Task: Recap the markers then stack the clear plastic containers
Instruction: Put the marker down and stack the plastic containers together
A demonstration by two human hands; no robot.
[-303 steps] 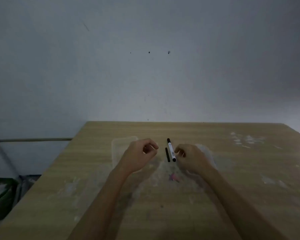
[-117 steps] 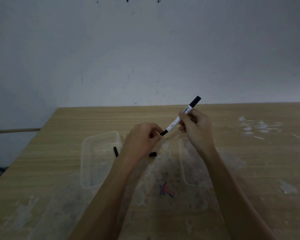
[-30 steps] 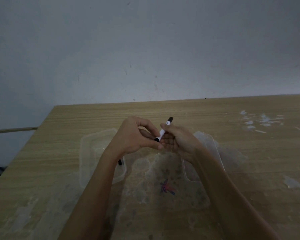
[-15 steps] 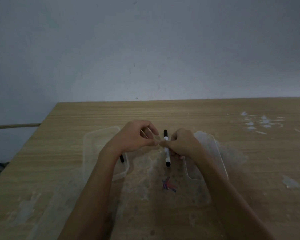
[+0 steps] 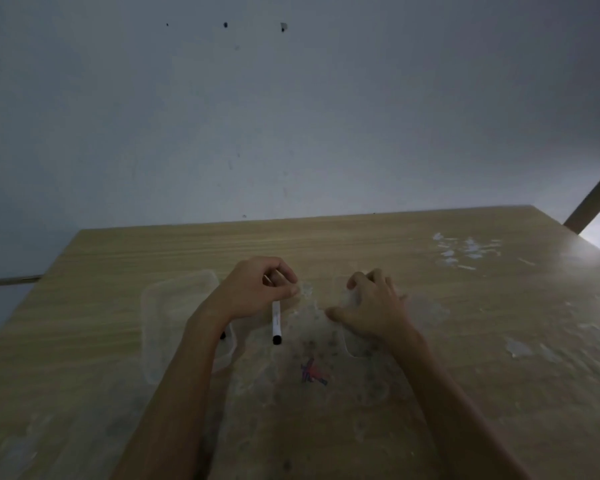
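Note:
A white marker (image 5: 276,320) with a black cap at its near end points toward me in the middle of the wooden table (image 5: 430,341). Its far end disappears under the curled fingers of my left hand (image 5: 257,292), which seems to hold it. My right hand (image 5: 371,306) lies spread, fingers apart, over the right clear plastic container (image 5: 355,348). The left clear container (image 5: 174,306) sits beside my left wrist. A small black piece (image 5: 223,336) shows at that container's right wall; my forearm hides most of it.
A red and blue scribble (image 5: 312,372) marks the table just in front of the containers. White scuffs (image 5: 465,251) spot the far right. The table ends at a grey wall (image 5: 291,116) behind and drops off at the left edge.
The marker has gone from my right hand to under my left hand, cap end toward me. My right hand has opened and come down onto the right container.

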